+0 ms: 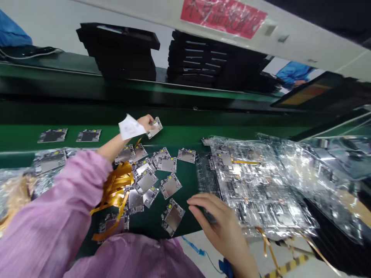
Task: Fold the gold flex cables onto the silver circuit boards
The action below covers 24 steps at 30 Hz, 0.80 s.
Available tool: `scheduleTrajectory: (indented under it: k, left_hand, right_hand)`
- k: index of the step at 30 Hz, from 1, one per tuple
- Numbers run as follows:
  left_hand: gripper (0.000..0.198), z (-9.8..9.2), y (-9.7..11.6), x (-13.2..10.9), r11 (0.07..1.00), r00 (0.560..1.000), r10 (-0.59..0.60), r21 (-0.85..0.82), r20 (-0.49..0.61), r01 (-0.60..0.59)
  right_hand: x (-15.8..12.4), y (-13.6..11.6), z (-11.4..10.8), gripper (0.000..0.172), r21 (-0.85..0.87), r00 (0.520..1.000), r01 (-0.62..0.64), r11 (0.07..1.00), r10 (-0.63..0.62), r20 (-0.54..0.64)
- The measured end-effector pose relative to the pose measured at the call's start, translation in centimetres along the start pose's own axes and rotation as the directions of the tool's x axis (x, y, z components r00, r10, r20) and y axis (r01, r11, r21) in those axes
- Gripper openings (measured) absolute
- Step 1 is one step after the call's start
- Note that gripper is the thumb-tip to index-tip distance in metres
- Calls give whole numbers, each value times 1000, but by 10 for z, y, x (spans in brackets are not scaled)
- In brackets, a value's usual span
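Gripping a small silver-and-black rectangular circuit board (157,129) by one end, upper centre of frame, our left hand (145,122) probably keeps its face clear; our right hand (217,220), lower centre-right, looks empty, thumb and forefinger slightly apart.

Cannot read the characters on the red label (223,17) (smeared, and clipped by the top edge). Cannot see most of the left wrist, covered by a white paper slip (131,127), nor the part of the circuit board (155,132) tucked under the left hand (147,121). Can make out the right hand (213,216) only through motion blur, with its blue wristband (226,267) cut by the bottom edge. Cannot view all of a second circuit board (109,224), crossed by amber flex cables (121,169), nor sort the parts beneath glare on the clear plastic packaging (305,162).
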<state>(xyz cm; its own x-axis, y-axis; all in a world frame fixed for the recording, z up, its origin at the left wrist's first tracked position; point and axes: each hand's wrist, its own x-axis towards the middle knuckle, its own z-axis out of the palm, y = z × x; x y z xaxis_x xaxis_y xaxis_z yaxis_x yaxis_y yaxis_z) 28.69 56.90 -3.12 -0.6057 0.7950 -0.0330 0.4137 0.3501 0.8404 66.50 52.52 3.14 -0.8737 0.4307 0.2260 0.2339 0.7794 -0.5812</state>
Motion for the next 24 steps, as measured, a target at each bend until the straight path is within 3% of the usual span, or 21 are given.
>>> scheduleTrajectory:
  k: [3, 5, 6, 9, 11, 13, 16, 24]
  left_hand:
    - [47, -54, -21, -69, 997, 1000, -27, -75, -8, 26]
    - [54, -84, -45, -134, 987, 999, -39, -159, -23, 35]
    - [58, -95, -59, -167, 964, 992, -89, -260, -89, 63]
    - [60, -105, -92, -254, 903, 892, -347, -359, -291, 234]
    - [58, -97, -100, -291, 856, 850, -447, -409, -279, 316]
    - [55, -82, -98, -311, 807, 849, -484, -481, -210, 342]
    - [52, -64, -88, -318, 779, 875, -457, -547, -159, 307]
    - [41, -56, -97, -318, 914, 935, -306, -329, -177, 237]
  right_hand:
    - [31, 5, 23, 10, 43, 999, -1, 999, 3, -41]
    - [53, 8, 44, 12, 21, 1000, -21, 1000, 21, -20]
    - [64, 8, 56, 12, -3, 1000, -29, 1000, 29, 7]
    - [88, -3, 95, 6, -2, 993, -7, 1000, 8, 121]
    - [98, -20, 122, 5, 92, 983, 36, 995, -51, 174]
    - [105, -40, 144, 7, 191, 979, 72, 979, -106, 177]
    - [113, -61, 164, 9, 273, 976, 91, 958, -140, 166]
    - [123, -66, 176, 14, 268, 972, 133, 954, -179, 152]
